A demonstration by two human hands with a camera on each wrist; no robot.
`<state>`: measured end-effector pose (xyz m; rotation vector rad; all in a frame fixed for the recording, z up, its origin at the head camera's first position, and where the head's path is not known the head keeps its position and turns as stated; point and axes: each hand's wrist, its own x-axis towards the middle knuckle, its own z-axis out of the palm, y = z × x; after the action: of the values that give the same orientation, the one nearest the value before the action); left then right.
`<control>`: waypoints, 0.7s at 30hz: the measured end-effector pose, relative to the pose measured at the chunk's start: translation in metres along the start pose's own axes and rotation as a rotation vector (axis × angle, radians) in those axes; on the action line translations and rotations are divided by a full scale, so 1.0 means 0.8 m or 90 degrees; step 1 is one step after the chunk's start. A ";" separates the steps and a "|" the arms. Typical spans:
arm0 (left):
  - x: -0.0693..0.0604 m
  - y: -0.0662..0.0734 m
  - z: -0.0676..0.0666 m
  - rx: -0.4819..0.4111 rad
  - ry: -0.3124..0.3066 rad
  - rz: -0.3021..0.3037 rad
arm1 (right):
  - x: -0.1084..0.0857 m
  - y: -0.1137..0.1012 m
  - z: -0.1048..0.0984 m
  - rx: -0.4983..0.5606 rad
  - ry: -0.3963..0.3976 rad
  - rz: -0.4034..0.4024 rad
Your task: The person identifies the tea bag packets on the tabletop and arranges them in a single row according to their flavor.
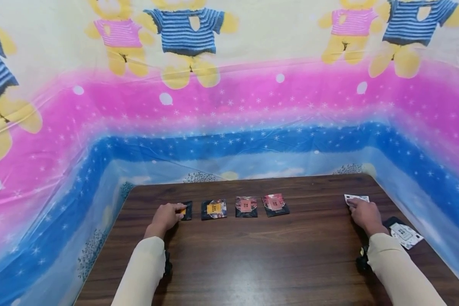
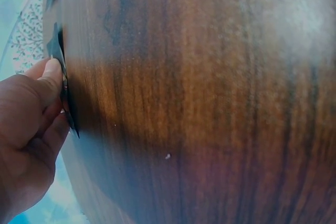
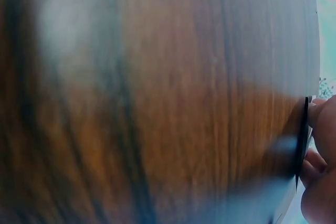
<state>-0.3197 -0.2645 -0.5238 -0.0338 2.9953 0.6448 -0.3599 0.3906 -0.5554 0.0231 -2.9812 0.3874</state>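
Observation:
In the head view, my left hand [image 1: 165, 217] grips the leftmost of a row of small flat packets, a black packet [image 1: 188, 211] with an orange label. The left wrist view shows the thumb pressed on this black packet [image 2: 66, 95], near the table surface. Over at the right, my right hand [image 1: 366, 215] holds a white-patterned packet [image 1: 356, 197] by its near side, covering most of it. Seen edge-on in the right wrist view, that packet [image 3: 303, 140] is dark underneath, with the fingers behind it. Whether either packet touches the table, I cannot tell.
Along the row lie an orange-labelled packet [image 1: 214, 208] and two red packets, one in the middle [image 1: 246, 206] and one farther right [image 1: 276, 205]. A black-and-white packet [image 1: 405, 234] lies by the right forearm. Behind the brown table [image 1: 260, 259] hangs a printed cloth [image 1: 248, 144].

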 end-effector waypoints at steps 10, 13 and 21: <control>0.000 0.000 0.001 -0.002 -0.004 -0.003 | 0.004 -0.010 0.005 0.019 0.020 -0.029; 0.000 0.000 0.000 -0.004 -0.002 -0.003 | 0.006 -0.014 0.006 0.022 0.015 -0.021; 0.000 -0.001 0.000 0.002 0.002 0.002 | 0.010 -0.027 0.007 0.021 -0.008 -0.027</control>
<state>-0.3198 -0.2654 -0.5243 -0.0309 2.9993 0.6419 -0.3681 0.3686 -0.5545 0.0931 -2.9813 0.4317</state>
